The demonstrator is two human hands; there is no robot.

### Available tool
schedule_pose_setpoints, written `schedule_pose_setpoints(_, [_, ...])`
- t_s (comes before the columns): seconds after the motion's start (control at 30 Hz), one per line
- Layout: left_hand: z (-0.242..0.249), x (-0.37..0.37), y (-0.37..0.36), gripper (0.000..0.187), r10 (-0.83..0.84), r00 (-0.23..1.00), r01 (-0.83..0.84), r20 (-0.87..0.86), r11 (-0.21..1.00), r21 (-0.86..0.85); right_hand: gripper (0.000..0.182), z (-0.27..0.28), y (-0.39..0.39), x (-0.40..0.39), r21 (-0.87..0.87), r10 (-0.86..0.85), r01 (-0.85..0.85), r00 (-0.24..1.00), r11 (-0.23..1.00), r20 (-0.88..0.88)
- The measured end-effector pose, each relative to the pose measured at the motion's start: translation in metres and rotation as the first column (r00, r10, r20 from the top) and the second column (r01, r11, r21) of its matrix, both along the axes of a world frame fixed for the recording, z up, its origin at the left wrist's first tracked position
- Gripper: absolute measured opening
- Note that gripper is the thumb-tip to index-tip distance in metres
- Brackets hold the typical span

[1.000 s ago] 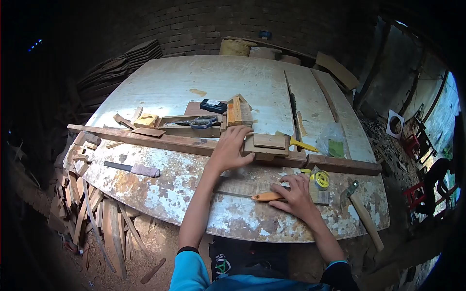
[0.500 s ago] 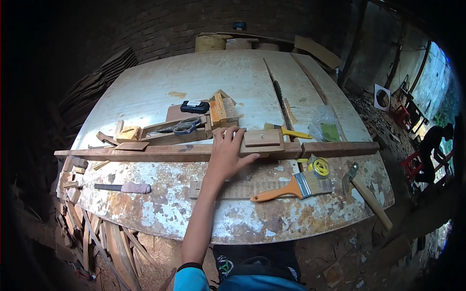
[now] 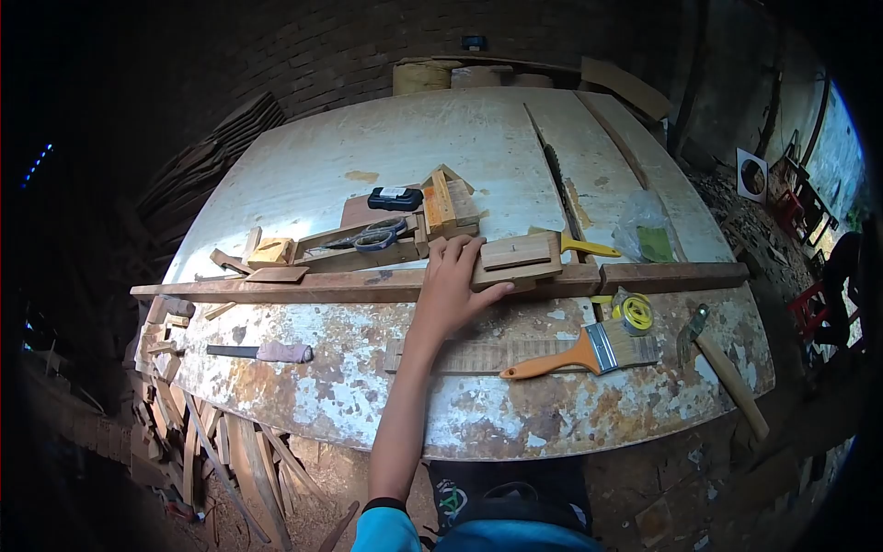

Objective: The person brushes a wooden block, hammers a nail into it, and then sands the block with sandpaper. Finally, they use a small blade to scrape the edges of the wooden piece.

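Note:
My left hand rests palm down on the left end of a wooden block, with a thinner piece of wood lying on top of it and a small nail or screw standing in that piece. My fingers curl over the far edge, and the thumb stretches along the near side. Beneath the block runs a long wooden beam across the bench. Just beyond my fingers sits a small wooden assembly. A yellow-handled brush lies right of the block. My right hand is out of view.
Nearer me lie a wide paintbrush on a wooden strip, a yellow tape roll, a hammer and a cloth-wrapped blade. Scissors rest in a wooden tray. A saw blade protrudes through the bench.
The view has swung slightly left, shifting the scene rightward. The block's right end has turned a little away from me under my left hand.

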State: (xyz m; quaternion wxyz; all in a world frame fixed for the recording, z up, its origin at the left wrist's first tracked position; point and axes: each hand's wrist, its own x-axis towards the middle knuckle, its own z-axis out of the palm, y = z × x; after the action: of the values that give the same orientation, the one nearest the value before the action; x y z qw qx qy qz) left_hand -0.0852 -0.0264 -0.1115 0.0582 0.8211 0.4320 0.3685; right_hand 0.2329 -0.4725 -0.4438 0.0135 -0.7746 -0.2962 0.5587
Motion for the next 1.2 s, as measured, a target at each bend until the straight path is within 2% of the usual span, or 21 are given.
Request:
schedule_pose_setpoints(0.3, [0.003,0.003,0.0,0.072,0.015,0.999,-0.014,-0.05,1.0,0.025,0.02,-0.009,-0.012,0.001,0.015,-0.039,0.039,0.999,0.999,-0.004])
schedule_pose_setpoints(1.2, [0.0,0.003,0.0,0.068,0.022,1.0,-0.022,-0.013,0.999,0.031,0.019,-0.007,-0.023,0.001,-0.021,-0.044,0.044,0.999,0.999,0.025])
